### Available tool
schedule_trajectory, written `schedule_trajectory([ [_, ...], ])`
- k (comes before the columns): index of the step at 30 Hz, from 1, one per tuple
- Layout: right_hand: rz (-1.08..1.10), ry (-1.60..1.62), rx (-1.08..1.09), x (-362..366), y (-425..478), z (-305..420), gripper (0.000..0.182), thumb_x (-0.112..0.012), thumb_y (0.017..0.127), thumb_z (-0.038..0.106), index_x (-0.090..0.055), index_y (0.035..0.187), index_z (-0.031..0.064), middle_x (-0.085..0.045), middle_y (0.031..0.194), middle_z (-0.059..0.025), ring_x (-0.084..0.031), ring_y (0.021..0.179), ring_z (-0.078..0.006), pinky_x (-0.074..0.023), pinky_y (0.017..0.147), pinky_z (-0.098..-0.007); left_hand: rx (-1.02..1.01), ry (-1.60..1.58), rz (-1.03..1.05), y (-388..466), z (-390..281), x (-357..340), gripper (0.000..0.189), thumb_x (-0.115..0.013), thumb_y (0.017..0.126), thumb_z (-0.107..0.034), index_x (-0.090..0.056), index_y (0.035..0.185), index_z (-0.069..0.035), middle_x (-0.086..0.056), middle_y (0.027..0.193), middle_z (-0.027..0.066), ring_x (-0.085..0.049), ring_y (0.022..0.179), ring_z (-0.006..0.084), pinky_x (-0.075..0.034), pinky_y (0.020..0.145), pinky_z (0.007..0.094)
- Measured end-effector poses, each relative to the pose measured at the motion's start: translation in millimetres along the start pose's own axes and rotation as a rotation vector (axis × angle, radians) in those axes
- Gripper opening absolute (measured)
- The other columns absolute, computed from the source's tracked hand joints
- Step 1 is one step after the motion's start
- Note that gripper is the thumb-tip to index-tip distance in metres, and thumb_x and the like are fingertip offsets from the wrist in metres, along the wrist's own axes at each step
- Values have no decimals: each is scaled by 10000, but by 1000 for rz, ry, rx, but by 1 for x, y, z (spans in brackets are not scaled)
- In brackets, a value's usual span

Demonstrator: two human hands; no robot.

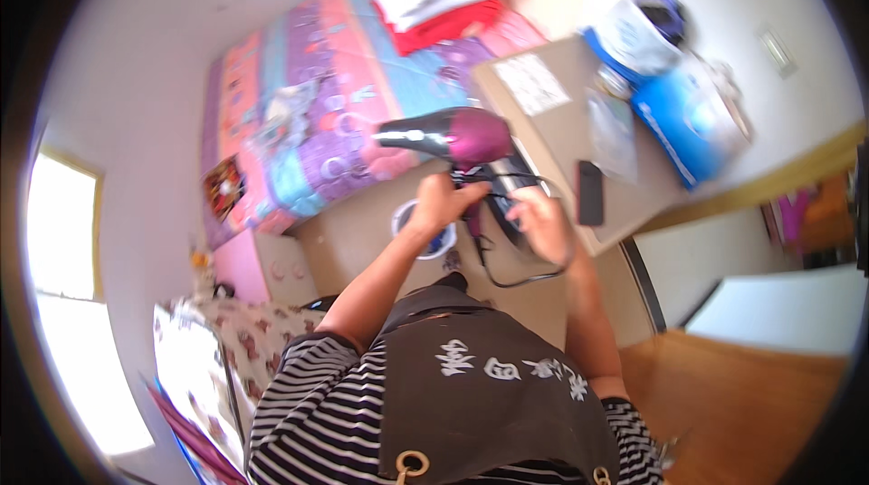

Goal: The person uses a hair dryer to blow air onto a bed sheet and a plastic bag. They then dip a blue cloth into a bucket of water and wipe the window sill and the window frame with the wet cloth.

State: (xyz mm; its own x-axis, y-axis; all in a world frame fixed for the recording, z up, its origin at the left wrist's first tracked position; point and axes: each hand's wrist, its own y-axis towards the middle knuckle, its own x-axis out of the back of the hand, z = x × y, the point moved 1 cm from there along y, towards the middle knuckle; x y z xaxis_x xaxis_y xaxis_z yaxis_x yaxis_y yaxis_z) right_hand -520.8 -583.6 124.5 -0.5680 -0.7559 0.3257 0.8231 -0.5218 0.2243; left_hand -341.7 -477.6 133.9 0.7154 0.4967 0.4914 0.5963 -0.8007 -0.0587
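Note:
A hair dryer [445,135] with a dark barrel and a magenta rear housing is held up in front of me, its nozzle pointing left. My left hand [440,203] grips it around the upper handle. Black power cord [506,281] hangs in a loop below the handle and runs up to my right hand [541,220], whose curled, slightly blurred fingers hold it. Another stretch of cord arcs between the two hands near the top of the handle. Part of the handle is hidden by my left hand.
A bed with a striped, patterned cover [333,98] bears folded white and red cloth [434,3]. On the table [543,125] at right lie a dark phone [590,193], a paper sheet [531,83] and a blue box [692,118]. A white bucket [434,251] stands below my hands.

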Motion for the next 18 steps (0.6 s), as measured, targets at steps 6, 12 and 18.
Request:
schedule_trajectory([
  [6,-3,-341,-317,-47,-20,44,94,-487,851,95,-510,908,24,-588,727,-152,-603,676,-332,-457,593,-436,-69,-173,-345,-4,13,-10,257,-746,727,-189,-681,874,11,-687,747,115,-650,665,161,-498,652,300],
  [12,15,920,-569,-78,17,35,192,-420,961,138,-511,867,-2,-504,665,-32,-542,602,-130,-435,568,-264,223,-1033,-345,33,1,-14,311,-569,895,-420,-574,806,-122,-348,533,-93,-270,437,5,-183,394,182],
  [18,268,1066,-488,-68,56,14,200,-539,921,188,-614,865,11,-633,856,-78,-607,740,-165,-475,717,-289,335,-1515,-12,73,8,24,510,-499,862,-580,-572,1007,-97,-450,553,-59,-348,417,44,-333,391,193],
])
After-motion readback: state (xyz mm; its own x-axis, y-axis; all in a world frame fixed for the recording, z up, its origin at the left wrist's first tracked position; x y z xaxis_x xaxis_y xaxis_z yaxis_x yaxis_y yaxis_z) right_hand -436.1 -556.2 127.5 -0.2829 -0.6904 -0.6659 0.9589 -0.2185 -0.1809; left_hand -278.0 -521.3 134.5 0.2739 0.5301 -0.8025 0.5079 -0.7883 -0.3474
